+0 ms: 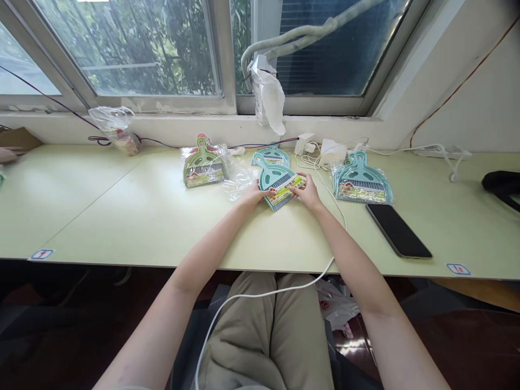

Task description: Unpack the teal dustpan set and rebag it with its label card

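Observation:
Both my hands hold a light-blue dustpan and brush set [273, 174] with a yellow-green label, tilted over the table. My left hand [257, 194] grips its left lower edge, thumb on the front. My right hand [307, 192] closes on the right edge, fingers over the label's end. Just behind it lies another light-blue dustpan set [280, 156], partly covered. To the left is a stack of green and pink dustpan sets [205, 165] in clear wrap, with a crumpled clear plastic bag [239, 176] beside it. At the right lie wrapped light-blue dustpan sets [361, 181].
A black phone [398, 230] lies on the pale table [162, 227] at right. A white cable [260, 295] runs over the edge across my lap. Chargers [331, 154] and a filled plastic bag [117, 132] sit along the wall. Another person's hand [8, 155] shows at far left.

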Tool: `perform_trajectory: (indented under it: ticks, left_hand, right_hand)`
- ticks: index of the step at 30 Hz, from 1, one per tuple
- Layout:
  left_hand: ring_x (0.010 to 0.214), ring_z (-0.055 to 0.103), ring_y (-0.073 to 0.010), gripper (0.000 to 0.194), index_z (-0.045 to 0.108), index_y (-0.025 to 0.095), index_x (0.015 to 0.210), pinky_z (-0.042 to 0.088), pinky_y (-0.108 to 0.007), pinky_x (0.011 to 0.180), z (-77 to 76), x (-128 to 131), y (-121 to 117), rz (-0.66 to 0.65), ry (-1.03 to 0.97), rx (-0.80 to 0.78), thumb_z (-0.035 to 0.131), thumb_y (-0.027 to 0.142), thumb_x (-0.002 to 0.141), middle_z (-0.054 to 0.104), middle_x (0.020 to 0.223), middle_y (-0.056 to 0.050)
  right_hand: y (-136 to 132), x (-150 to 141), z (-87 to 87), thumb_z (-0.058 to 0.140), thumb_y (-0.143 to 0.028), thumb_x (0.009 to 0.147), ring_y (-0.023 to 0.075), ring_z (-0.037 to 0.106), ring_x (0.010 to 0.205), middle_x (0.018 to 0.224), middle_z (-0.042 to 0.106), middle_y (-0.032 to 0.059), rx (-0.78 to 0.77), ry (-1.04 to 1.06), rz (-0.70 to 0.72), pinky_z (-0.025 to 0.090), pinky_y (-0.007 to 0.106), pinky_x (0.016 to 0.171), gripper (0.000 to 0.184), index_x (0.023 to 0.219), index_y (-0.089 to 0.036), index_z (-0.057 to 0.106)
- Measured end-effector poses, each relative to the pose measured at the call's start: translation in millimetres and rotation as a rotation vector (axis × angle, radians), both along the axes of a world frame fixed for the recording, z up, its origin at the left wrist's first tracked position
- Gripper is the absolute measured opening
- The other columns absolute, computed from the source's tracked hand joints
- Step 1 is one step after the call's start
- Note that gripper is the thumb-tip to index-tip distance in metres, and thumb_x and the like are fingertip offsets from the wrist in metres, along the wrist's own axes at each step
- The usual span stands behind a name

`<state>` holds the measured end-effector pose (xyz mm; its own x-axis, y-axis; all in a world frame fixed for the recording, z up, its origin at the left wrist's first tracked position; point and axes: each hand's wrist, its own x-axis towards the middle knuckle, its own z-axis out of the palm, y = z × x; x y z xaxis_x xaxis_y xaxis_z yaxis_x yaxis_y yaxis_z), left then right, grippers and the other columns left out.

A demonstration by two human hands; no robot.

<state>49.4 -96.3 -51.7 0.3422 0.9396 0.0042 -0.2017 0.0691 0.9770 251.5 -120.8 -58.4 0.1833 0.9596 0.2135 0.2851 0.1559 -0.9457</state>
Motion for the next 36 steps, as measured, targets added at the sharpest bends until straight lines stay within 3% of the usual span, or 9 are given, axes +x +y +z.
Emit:
perform_trajectory:
  ticks: [5, 14, 21, 25, 28, 32, 36]
  left_hand:
    - [0.102, 0.064, -0.0247, 0.065, 0.051, 0.019, 0.112, 0.05, -0.043, 0.094, 0.8, 0, 0, 0.008, 0.024, 0.008, 0.078, 0.006, 0.054, 0.065, 0.107, -0.008]
    - [0.101, 0.064, -0.0268, 0.08, 0.046, 0.023, 0.122, 0.052, -0.046, 0.091, -5.4, -1, 7, 0.028, 0.027, 0.018, 0.081, 0.008, 0.052, 0.065, 0.11, -0.008]
    - [0.103, 0.064, -0.0254, 0.083, 0.046, 0.023, 0.121, 0.049, -0.047, 0.096, -10.1, 0, 11, 0.045, 0.013, 0.036, 0.081, 0.005, 0.049, 0.065, 0.106, -0.006]
    - [0.099, 0.065, -0.024, 0.079, 0.046, 0.023, 0.12, 0.051, -0.046, 0.092, -9.6, 0, 11, 0.049, -0.036, 0.024, 0.08, 0.005, 0.051, 0.066, 0.107, -0.006]
    - [0.097, 0.065, -0.0236, 0.076, 0.046, 0.022, 0.12, 0.052, -0.044, 0.087, -3.6, 1, 7, 0.079, -0.101, 0.032, 0.08, 0.007, 0.053, 0.066, 0.107, -0.007]
    - [0.095, 0.065, -0.0216, 0.073, 0.048, 0.02, 0.119, 0.052, -0.041, 0.085, 5.9, 1, 0, 0.103, -0.183, 0.061, 0.08, 0.008, 0.055, 0.067, 0.104, -0.007]
    - [0.091, 0.065, -0.0208, 0.071, 0.051, 0.019, 0.117, 0.051, -0.04, 0.086, 10.3, 1, -3, 0.069, -0.196, 0.044, 0.081, 0.007, 0.054, 0.068, 0.097, -0.005]
  right_hand:
    - [0, 1, -0.3, 0.073, -0.041, 0.063, 0.0151, 0.066, 0.067, 0.108, 0.061, 0.0061, 0.047, -0.063, -0.06, 0.054, 0.031, 0.069, 0.069, 0.124, -0.023, 0.044]
    - [6, 17, -4.4, 0.073, -0.025, 0.065, 0.0121, 0.061, 0.055, 0.076, 0.062, -0.0034, 0.013, -0.019, -0.187, 0.052, 0.028, 0.061, 0.045, 0.105, -0.021, 0.054]
    - [6, 21, -8.1, 0.075, -0.026, 0.067, 0.0093, 0.059, 0.048, 0.075, 0.064, -0.0044, -0.046, -0.052, -0.206, 0.048, 0.022, 0.051, 0.042, 0.104, -0.021, 0.054]
    - [4, 29, -3.5, 0.067, -0.034, 0.079, 0.0087, 0.051, 0.038, 0.058, 0.06, -0.0027, -0.136, -0.14, -0.339, 0.046, 0.023, 0.045, 0.018, 0.079, -0.018, 0.059]
    - [-2, 26, 4.4, 0.055, -0.044, 0.089, 0.0122, 0.058, 0.043, 0.056, 0.063, 0.0044, -0.265, 0.02, -0.149, 0.051, 0.025, 0.048, 0.037, 0.067, -0.015, 0.06]
    - [-11, -1, 10.3, 0.057, -0.044, 0.089, 0.0157, 0.07, 0.069, 0.087, 0.074, 0.0093, -0.262, 0.3, 0.255, 0.059, 0.027, 0.066, 0.03, 0.091, -0.015, 0.066]
    - [-11, -23, 8.2, 0.065, -0.029, 0.085, 0.0144, 0.071, 0.072, 0.09, 0.075, 0.0055, -0.211, 0.41, 0.209, 0.059, 0.027, 0.07, 0.015, 0.094, -0.017, 0.064]
